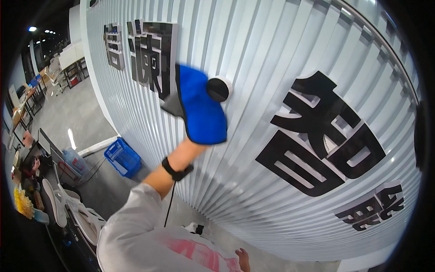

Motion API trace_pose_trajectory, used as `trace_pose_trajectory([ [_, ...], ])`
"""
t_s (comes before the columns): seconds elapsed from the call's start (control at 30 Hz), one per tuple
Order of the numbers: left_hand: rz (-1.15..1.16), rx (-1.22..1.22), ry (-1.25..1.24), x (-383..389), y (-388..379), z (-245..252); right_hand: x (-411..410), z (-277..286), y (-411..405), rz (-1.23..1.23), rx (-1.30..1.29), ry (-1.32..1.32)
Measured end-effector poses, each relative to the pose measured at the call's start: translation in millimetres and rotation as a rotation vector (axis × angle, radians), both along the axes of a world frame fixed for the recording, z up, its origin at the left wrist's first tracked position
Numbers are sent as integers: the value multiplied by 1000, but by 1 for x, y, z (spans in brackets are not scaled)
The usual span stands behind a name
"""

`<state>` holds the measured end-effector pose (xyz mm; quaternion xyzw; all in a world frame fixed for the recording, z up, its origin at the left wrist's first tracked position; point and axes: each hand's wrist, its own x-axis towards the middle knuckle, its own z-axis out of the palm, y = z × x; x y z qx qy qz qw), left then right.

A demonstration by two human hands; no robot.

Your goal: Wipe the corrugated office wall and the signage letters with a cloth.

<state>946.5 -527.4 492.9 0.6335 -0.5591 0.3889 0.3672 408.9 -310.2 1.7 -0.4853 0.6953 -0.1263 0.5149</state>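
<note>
My left hand [200,105] is raised to the white corrugated wall panel [244,102] and hidden inside a blue cloth mitt [202,112] with black edging. A grey flap [174,104] of the mitt sticks out at its left. The mitt overlaps the edge of a round black-faced disc [219,89] with a white side, and looks slightly blurred. Whether it touches the disc or wall is hard to tell. Around my left wrist is a black band [176,171] with a cable hanging down. My right hand [242,259] hangs low beside my body; its fingers show only in part.
Raised black sign characters [149,57] stand out left of the mitt, and larger ones [323,136] to the right. A blue plastic basket [123,157] is on the floor near the wall's end. White chairs [83,217] and a cluttered desk [37,190] stand at the left.
</note>
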Motion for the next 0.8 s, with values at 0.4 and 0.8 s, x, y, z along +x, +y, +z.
trace_pose_trajectory([
  [0.4,-593,-455,578,0,-10,-96,1,5,-6,16,33,47],
  [0.8,-455,5,1006,-30,58,-231,1,-6,-57,631,85,288],
])
